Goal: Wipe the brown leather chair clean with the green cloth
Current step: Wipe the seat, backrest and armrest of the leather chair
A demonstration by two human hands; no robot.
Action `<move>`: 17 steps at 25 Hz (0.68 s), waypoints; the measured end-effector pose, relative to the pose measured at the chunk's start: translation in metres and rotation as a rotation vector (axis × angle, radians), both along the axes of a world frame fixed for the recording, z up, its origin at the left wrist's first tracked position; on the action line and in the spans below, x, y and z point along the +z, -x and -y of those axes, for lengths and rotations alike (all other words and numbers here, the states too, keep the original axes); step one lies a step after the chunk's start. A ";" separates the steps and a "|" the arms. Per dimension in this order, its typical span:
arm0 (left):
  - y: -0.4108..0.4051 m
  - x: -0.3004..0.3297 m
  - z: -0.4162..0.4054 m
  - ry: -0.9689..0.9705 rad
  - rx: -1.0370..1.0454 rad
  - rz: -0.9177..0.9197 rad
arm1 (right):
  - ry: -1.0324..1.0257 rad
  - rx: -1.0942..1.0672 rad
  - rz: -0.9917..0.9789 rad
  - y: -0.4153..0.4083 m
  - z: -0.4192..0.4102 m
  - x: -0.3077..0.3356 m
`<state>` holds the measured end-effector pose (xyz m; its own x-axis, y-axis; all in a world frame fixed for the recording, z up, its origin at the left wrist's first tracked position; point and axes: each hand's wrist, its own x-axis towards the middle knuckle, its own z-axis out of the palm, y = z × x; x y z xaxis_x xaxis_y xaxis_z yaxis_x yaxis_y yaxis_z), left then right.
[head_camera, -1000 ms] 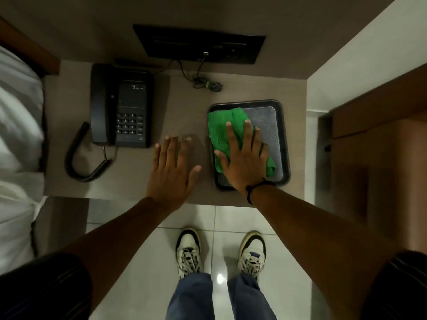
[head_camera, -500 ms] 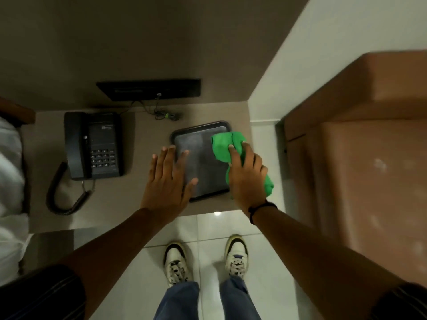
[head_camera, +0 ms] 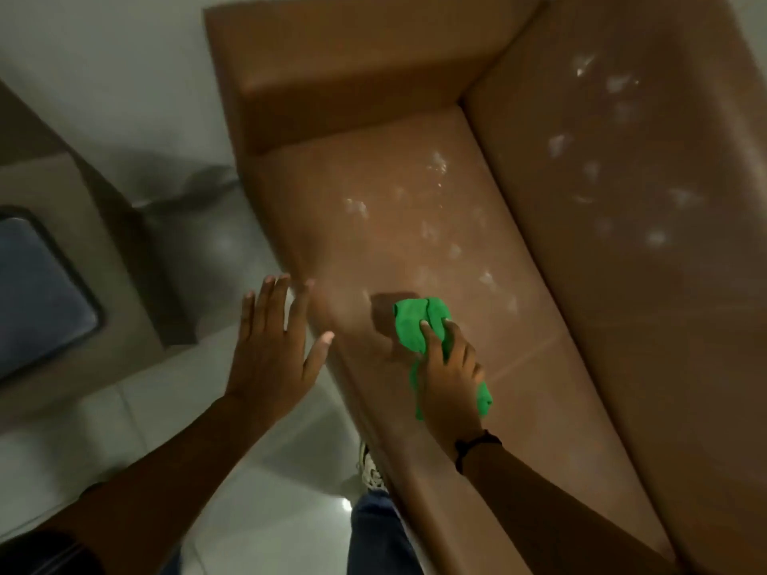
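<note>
The brown leather chair [head_camera: 415, 193] fills the right half of the view, with whitish smudges [head_camera: 440, 163] scattered over its seat and more on its backrest [head_camera: 622, 168]. My right hand [head_camera: 450, 377] grips the bunched green cloth [head_camera: 415, 323] and holds it on the seat's front part, just short of the smudges. My left hand [head_camera: 276, 346] hovers flat with fingers spread, over the floor beside the seat's front edge, holding nothing.
A beige side table [head_camera: 108, 259] with a dark tray [head_camera: 37, 284] stands at the left. Pale glossy floor tiles [head_camera: 257, 491] lie between table and chair. One of my shoes [head_camera: 369, 471] and a jeans leg show beside the chair's front.
My right hand lifted the green cloth off the tray and carried it right onto the chair seat. My view swung from the side table to the chair; my left hand followed.
</note>
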<state>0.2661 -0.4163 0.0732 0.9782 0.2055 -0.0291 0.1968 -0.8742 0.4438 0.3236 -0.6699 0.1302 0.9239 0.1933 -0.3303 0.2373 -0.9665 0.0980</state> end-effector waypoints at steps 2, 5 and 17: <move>-0.018 -0.023 0.071 0.009 0.043 -0.034 | 0.024 -0.036 -0.031 -0.005 0.066 -0.025; -0.039 -0.064 0.152 0.042 0.161 -0.085 | -0.057 -0.012 -0.034 -0.012 0.138 -0.072; -0.045 -0.129 0.217 -0.059 0.536 -0.165 | -0.312 0.169 0.107 -0.091 0.111 -0.166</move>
